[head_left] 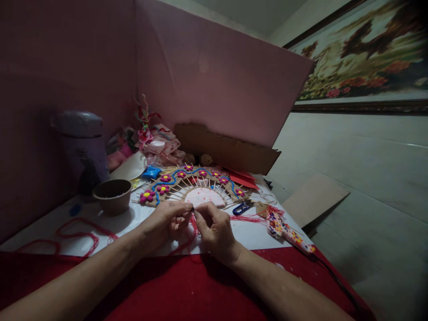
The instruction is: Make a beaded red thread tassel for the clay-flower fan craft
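Observation:
My left hand [172, 217] and my right hand [216, 229] meet at the front of the white sheet, fingers closed in a pinch. Red thread [194, 227] hangs down from between them. A small dark bit shows at the fingertips, too small to make out. Just behind my hands lies a fan-shaped craft piece [175, 178] of thin sticks woven with brown cord. Pink flowers with yellow centres and a wavy blue strip decorate it, and a pale dotted half-round [205, 197] sits at its middle. More red thread [95, 243] trails loosely to the left.
A brown bowl [113, 203] and a purple canister [80, 145] stand left. Blue thread snips [243, 207] lie right of the fan, near a flower-patterned tool [289, 232] with a black cord. Red paper [244, 179] and a cardboard strip [224, 147] are behind. Red cloth [187, 290] covers the near edge.

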Demonstrator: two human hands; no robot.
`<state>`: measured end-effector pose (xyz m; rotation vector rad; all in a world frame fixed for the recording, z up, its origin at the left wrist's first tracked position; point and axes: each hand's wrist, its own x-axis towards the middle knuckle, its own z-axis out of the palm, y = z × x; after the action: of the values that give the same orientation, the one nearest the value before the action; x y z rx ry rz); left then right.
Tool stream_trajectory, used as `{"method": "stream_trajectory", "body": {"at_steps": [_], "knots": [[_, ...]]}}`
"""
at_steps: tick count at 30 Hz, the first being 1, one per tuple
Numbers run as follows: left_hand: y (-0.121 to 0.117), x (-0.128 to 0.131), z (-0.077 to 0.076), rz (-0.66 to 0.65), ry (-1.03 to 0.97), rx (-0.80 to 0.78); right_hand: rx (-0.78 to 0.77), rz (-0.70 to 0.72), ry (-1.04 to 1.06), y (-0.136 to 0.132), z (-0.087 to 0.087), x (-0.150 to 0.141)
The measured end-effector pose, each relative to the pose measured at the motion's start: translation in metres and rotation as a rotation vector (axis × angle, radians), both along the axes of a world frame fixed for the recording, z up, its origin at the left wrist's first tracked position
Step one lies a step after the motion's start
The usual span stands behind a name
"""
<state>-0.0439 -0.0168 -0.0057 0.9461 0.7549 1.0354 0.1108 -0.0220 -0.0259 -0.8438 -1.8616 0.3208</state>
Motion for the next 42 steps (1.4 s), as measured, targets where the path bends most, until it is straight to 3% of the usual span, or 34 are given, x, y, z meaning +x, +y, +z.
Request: {"method": "stream_trajectory", "body": {"at_steps": [9, 42], "knots": [[0.0021, -0.0012, -0.0012, -0.010, -0.032, 0.019, 0.012, -0.036, -0.085, 0.0000, 0.0020, 0.0000], [-0.0006, 0.0012, 0.0034, 0.003, 0.021, 0.046, 0.022, -0.030, -0.042, 0.0014, 0.0008, 0.0002]]}}
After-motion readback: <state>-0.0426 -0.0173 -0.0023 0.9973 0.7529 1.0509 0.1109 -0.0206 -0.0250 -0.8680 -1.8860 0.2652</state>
